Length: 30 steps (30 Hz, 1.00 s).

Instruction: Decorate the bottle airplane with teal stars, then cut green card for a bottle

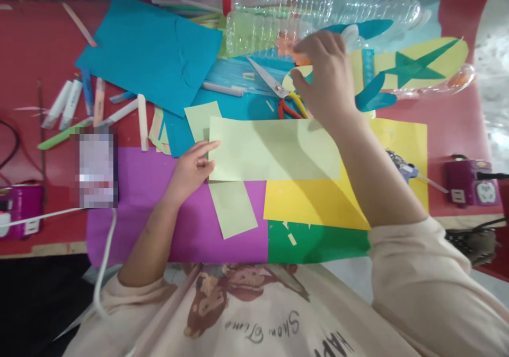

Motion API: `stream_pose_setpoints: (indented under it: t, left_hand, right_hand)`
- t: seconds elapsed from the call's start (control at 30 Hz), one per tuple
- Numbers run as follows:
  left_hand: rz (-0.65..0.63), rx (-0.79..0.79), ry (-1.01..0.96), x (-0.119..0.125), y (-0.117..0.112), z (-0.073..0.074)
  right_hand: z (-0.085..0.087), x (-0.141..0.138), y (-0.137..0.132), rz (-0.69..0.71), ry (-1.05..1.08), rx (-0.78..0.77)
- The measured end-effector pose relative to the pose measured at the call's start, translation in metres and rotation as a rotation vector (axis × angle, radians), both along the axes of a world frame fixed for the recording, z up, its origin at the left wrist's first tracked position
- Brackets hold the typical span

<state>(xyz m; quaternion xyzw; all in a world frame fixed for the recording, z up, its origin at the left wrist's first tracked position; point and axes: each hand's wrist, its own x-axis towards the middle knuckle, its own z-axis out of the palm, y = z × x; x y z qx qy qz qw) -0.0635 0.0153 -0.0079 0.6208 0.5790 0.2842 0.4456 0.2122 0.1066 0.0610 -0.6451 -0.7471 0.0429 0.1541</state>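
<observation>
A pale green paper sheet [274, 150] lies lengthwise over a second pale green strip [234, 208], which slants beneath it. At the sheet's left edge, my left hand [193, 168] is closed, its thumb and forefinger gripping the paper. My right hand [328, 76] hovers above the back of the work area, thumb and fingers apart, holding nothing I can see. Just left of it rest scissors [280, 92] with red and yellow handles, blades spread. A yellow cutout with a green star [417, 68] lies right of this hand.
Clear plastic bottles [278, 28] line the back. Blue sheets [155, 49] and several markers [71, 102] lie at left, near a phone [98, 168] with a white cable. Purple [139, 187], yellow [314, 203] and green [330, 243] sheets cover the front. A glue gun [405, 168] lies right.
</observation>
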Motion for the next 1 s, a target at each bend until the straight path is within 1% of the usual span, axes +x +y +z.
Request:
stream_pose_setpoints:
  t: [0.03, 0.1, 0.13, 0.2, 0.3, 0.33, 0.4, 0.47, 0.53, 0.6, 0.63, 0.67, 0.7, 0.73, 0.8, 0.83, 0.9, 0.93, 1.0]
  left_hand:
    - [-0.007, -0.001, -0.003, -0.001, 0.000, -0.001]
    - [-0.013, -0.001, -0.002, -0.001, 0.001, -0.001]
    - [-0.014, -0.002, 0.000, -0.001, 0.001, -0.001]
    - [-0.012, -0.014, -0.004, 0.000, 0.001, 0.000]
    - [-0.014, -0.057, 0.001, 0.002, 0.001, 0.004]
    - [-0.012, -0.073, 0.008, 0.002, 0.000, 0.006]
    - [-0.004, -0.096, 0.023, 0.003, 0.000, 0.008]
    - [0.007, -0.106, 0.022, 0.003, 0.000, 0.010]
    - [0.009, -0.107, 0.012, 0.003, 0.000, 0.009]
    - [-0.002, -0.104, 0.007, 0.002, 0.000, 0.008]
    - [-0.009, -0.102, 0.009, 0.002, 0.001, 0.006]
    - [-0.008, -0.099, 0.012, 0.002, 0.001, 0.004]
    - [-0.003, -0.099, 0.014, 0.002, 0.002, 0.002]
    - [0.004, -0.101, 0.013, 0.002, 0.002, 0.000]
    - [-0.002, -0.094, -0.004, 0.003, 0.002, -0.003]
    - [-0.024, -0.086, -0.013, 0.003, 0.001, -0.004]
    - [-0.089, -0.059, -0.020, 0.003, -0.002, -0.002]
    - [-0.116, -0.044, -0.019, 0.003, -0.003, -0.001]
    - [-0.152, -0.021, -0.015, 0.003, -0.007, 0.003]
  right_hand:
    - [-0.001, -0.005, 0.017, -0.028, -0.045, -0.070]
    - [-0.009, -0.010, 0.048, -0.077, -0.090, -0.121]
    - [-0.014, -0.011, 0.062, -0.084, -0.133, -0.115]
    - [-0.027, -0.009, 0.083, -0.084, -0.148, -0.100]
    - [-0.041, -0.003, 0.105, -0.071, -0.119, -0.037]
    - [-0.042, -0.001, 0.108, -0.075, -0.094, -0.029]
    - [-0.037, -0.002, 0.107, -0.083, -0.101, -0.006]
    - [-0.023, -0.006, 0.095, -0.092, -0.156, 0.021]
    - [-0.009, -0.011, 0.073, -0.119, -0.156, 0.026]
    - [-0.001, -0.014, 0.045, -0.020, -0.053, 0.081]
    - [-0.002, -0.014, 0.030, 0.051, -0.016, 0.104]
    - [-0.006, -0.013, 0.016, 0.160, 0.006, 0.130]
    - [-0.013, -0.011, 0.002, 0.263, 0.025, 0.131]
    - [-0.022, -0.008, -0.010, 0.337, 0.047, 0.113]
    - [-0.043, 0.000, -0.031, 0.455, 0.097, 0.065]
    - [-0.053, 0.003, -0.039, 0.493, 0.118, 0.035]
    - [-0.069, 0.009, -0.053, 0.503, 0.176, 0.029]
    - [-0.074, 0.011, -0.058, 0.492, 0.208, 0.049]
    - [-0.079, 0.012, -0.066, 0.456, 0.297, 0.094]
